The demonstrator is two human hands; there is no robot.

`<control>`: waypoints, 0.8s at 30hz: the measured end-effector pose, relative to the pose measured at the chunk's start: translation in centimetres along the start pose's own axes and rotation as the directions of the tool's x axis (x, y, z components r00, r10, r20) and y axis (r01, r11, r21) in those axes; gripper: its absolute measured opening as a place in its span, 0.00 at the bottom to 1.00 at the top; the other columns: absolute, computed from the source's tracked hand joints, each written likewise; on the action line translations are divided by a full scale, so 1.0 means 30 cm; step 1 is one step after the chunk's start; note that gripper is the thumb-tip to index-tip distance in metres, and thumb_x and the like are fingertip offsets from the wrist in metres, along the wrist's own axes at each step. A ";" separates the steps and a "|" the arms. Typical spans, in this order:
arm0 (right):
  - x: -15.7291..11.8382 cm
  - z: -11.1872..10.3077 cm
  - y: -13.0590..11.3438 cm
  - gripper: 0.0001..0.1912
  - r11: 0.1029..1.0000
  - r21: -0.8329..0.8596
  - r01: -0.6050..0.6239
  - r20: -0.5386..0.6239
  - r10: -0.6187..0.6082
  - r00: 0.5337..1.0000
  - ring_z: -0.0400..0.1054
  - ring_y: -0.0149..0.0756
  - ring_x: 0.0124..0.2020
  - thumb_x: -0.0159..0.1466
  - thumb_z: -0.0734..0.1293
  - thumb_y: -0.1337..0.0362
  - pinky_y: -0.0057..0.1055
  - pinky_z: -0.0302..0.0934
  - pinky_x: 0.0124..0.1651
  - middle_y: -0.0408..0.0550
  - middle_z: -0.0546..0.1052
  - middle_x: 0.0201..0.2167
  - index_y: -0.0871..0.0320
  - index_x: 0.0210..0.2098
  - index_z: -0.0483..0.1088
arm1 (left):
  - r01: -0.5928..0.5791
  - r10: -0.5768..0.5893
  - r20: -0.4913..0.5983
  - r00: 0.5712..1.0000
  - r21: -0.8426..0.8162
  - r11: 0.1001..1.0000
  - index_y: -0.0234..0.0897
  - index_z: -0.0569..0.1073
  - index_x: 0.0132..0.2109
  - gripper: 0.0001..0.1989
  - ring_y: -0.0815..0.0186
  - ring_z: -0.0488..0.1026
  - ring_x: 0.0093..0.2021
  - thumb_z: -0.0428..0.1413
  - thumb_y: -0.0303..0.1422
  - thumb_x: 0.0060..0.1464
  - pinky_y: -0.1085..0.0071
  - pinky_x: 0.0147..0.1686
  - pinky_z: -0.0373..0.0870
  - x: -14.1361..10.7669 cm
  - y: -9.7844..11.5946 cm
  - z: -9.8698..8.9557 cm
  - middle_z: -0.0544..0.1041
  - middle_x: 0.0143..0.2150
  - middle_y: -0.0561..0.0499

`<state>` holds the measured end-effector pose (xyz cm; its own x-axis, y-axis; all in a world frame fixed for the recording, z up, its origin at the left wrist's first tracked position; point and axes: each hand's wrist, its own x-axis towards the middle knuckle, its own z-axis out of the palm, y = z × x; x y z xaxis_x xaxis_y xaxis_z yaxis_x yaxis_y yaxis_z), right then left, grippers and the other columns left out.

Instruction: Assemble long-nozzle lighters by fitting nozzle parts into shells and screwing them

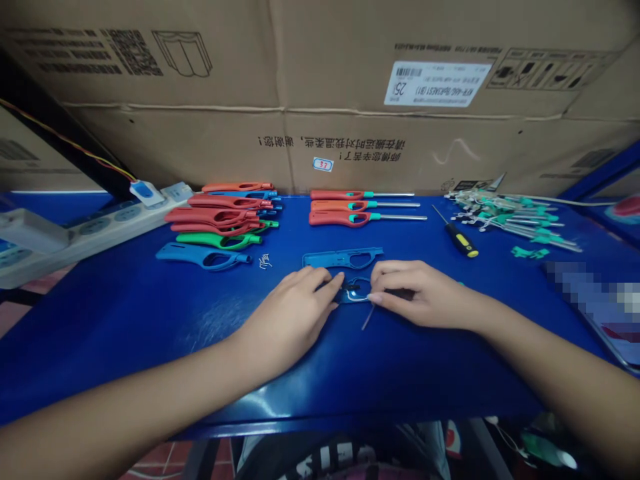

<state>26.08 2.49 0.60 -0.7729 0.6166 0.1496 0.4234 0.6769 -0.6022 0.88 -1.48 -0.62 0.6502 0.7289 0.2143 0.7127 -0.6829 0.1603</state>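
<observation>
Near the middle of the blue table, my left hand (295, 313) is closed over the left part of a blue casing half (353, 297), which it mostly covers. My right hand (425, 293) pinches at the casing's right end, by a white wire (358, 298). A screwdriver with a dark handle and thin shaft (369, 317) is held in the right hand, its shaft pointing down-left. Just behind both hands lies another blue casing half (343, 258), untouched. Small metal screws (265, 261) are scattered left of it.
Coloured lighter casings (215, 217) are piled at the left by a power strip (100, 227). Three red and orange lighters (340, 217) lie at the back centre. A yellow-black screwdriver (461, 240), metal-tube parts (515, 217) and a phone-like device (600, 307) are at the right. Cardboard (200, 133) stands behind.
</observation>
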 end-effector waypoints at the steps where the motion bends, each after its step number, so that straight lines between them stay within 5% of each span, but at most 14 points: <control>1: 0.002 0.003 0.003 0.13 1.000 -0.021 -0.020 -0.031 0.020 0.999 0.68 0.31 0.33 0.71 0.63 0.60 0.29 0.61 0.39 0.46 0.75 0.33 0.57 0.33 0.72 | 0.010 -0.011 -0.020 1.000 -0.054 0.998 0.34 0.68 0.63 0.20 0.54 0.73 0.49 0.52 0.30 0.66 0.54 0.50 0.74 0.004 -0.007 0.002 0.76 0.50 0.41; 6: 0.004 0.025 0.026 0.05 0.980 -0.145 -0.136 -0.141 0.116 0.983 0.70 0.32 0.33 0.67 0.66 0.63 0.28 0.60 0.36 0.45 0.77 0.33 0.56 0.37 0.74 | 0.011 -0.022 -0.052 0.998 -0.203 0.979 0.35 0.68 0.63 0.20 0.55 0.72 0.50 0.55 0.31 0.65 0.55 0.52 0.75 0.009 -0.016 0.019 0.76 0.51 0.42; 15: 0.008 0.036 0.030 0.08 0.981 -0.180 -0.066 -0.130 0.043 0.991 0.73 0.36 0.38 0.69 0.64 0.65 0.31 0.64 0.41 0.49 0.78 0.37 0.58 0.38 0.76 | -0.041 0.015 -0.090 0.996 -0.292 0.955 0.36 0.72 0.59 0.16 0.57 0.72 0.49 0.54 0.30 0.66 0.58 0.50 0.75 0.015 -0.019 0.030 0.76 0.49 0.43; 24: 0.003 0.002 0.017 0.06 0.992 -0.117 -0.055 -0.049 0.049 0.998 0.70 0.33 0.37 0.68 0.64 0.68 0.29 0.62 0.40 0.48 0.76 0.38 0.59 0.39 0.74 | -0.076 0.078 0.023 0.997 -0.091 0.993 0.33 0.72 0.61 0.18 0.55 0.71 0.47 0.49 0.30 0.68 0.56 0.46 0.76 0.023 0.008 0.003 0.72 0.47 0.40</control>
<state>26.18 2.87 0.25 -0.7269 0.6682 0.1582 0.5174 0.6844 -0.5137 1.54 -1.14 -0.52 0.7096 0.6743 0.2041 0.6346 -0.7376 0.2306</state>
